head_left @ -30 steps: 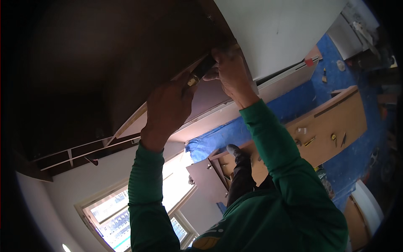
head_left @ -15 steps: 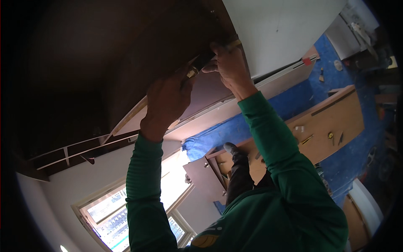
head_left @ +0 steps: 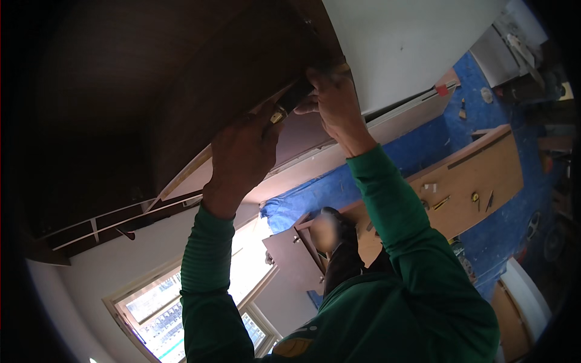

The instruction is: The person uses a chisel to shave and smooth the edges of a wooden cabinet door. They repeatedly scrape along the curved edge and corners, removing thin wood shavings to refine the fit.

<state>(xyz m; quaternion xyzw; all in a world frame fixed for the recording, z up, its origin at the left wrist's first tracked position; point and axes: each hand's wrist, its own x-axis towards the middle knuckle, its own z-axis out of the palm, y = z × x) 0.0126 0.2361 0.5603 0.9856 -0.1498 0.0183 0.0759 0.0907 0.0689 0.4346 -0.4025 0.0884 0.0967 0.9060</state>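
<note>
Both arms, in ribbed green sleeves, were raised to the underside of a dark brown wooden panel [head_left: 200,91], which filled the upper left of the view. The left hand [head_left: 242,154] was pressed against the lower edge of that panel, back of the hand to the camera, fingers curled together around the rear end of a black-handled tool with a brass-coloured ferrule [head_left: 289,104]. The right hand [head_left: 331,103] gripped the same tool further forward, fingers closed on it close to where the dark panel met a white flat board [head_left: 399,48]. The working tip of the tool was hidden behind the right hand; its kind could not be determined. The tool lay tilted, its handle end lower and toward the left hand, and it touched or lay just beside the panel's edge; which could not be told.

Below, well apart from the hands, a blue sheet [head_left: 502,224] covered the floor. On it lay a light brown wooden board [head_left: 484,175] carrying several small tools near its middle. A window with a white frame [head_left: 157,302] showed at the lower left. A narrow dark shelf rail [head_left: 115,218] ran below the panel's left end.
</note>
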